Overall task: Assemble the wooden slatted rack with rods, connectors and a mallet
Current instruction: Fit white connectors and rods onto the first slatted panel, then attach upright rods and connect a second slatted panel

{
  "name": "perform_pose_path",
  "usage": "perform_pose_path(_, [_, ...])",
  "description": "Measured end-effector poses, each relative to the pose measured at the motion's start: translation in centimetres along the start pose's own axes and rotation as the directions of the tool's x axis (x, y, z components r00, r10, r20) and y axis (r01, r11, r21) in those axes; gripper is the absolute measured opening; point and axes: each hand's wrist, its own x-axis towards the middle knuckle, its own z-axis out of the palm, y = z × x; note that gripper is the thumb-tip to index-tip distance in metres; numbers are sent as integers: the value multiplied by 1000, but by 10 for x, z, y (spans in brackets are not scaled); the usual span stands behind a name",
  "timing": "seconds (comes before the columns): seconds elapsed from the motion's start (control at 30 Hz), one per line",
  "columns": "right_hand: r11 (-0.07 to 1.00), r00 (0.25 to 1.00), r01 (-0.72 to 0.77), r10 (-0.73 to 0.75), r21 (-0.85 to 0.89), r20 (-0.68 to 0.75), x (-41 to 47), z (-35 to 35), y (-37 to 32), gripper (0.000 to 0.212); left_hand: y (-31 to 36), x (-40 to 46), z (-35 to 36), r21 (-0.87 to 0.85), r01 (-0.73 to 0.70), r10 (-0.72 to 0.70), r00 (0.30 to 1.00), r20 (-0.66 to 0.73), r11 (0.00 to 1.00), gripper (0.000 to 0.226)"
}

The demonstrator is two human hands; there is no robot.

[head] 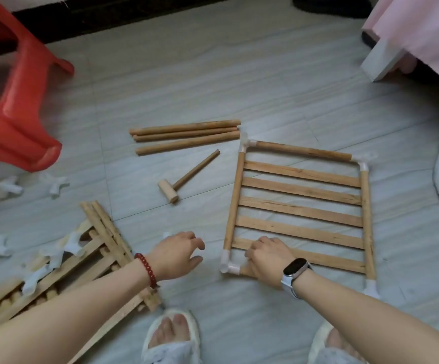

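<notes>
Wooden slatted panel (301,208) lies flat on the grey floor (213,74), right of centre. Right hand (268,260) grips its near rod by the near-left corner connector (228,264), fingers curled over the rod. Left hand (179,256) hovers just left of that corner, fingers loosely curled, holding nothing, not touching the panel. Panel count: five flat slats, four white corner connectors. Three loose rods (185,136) lie side by side beyond the hands; one mallet (186,177) between them and the left hand, well apart from both hands. Stack of more slatted panels (81,266) under the left forearm, white connectors on top; exact count unclear. Three loose connectors (55,183) on floor at left. Red stool (16,101) far left. Two slippered feet (172,334) at bottom edge.
</notes>
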Motion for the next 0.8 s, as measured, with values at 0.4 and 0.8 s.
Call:
perform_pose_path(0.4, [983, 988, 133, -121, 129, -92, 79, -50, -99, 39, -146, -130, 46, -640, 552, -829, 488, -272, 534, 34])
perform_pose_path(0.8, [974, 997, 10, 7, 225, -73, 135, -47, -247, 43, -211, -251, 148, -851, 447, -943, 42, 329, -277, 73])
